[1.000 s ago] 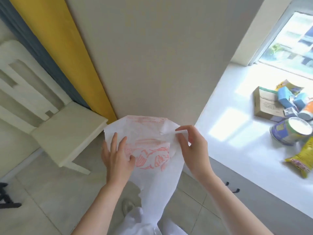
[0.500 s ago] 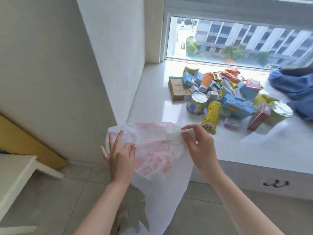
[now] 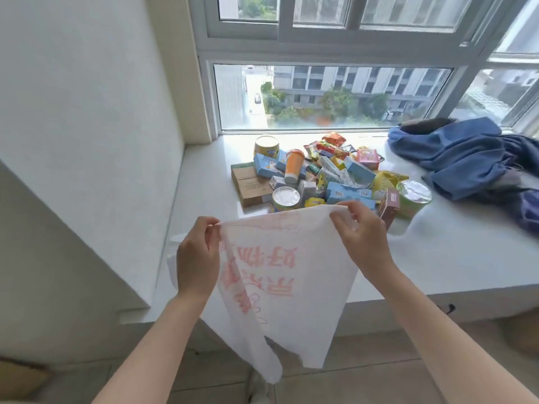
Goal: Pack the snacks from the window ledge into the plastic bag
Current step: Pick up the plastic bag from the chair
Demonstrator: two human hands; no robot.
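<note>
A white plastic bag [image 3: 280,284] with red print hangs in front of me, over the front edge of the white window ledge [image 3: 437,258]. My left hand [image 3: 198,255] pinches the bag's top left corner. My right hand [image 3: 361,237] pinches its top right corner, so the top edge is stretched between them. Just behind the bag lies a pile of snacks [image 3: 329,173] on the ledge: blue cartons, a brown box [image 3: 248,182], round tubs, an orange cup [image 3: 293,167], a yellow packet and red wrappers. The bag's top edge hides the nearest snacks in part.
A heap of blue cloth [image 3: 463,158] lies on the ledge at the right, beside the snacks. A white wall [image 3: 87,126] closes the ledge on the left. The window [image 3: 329,94] runs along the back. Tiled floor shows below the ledge.
The view has swung from the wall and chair to face the ledge. Both hands have lifted the bag and pulled its top edge wider apart, close to the snack pile.
</note>
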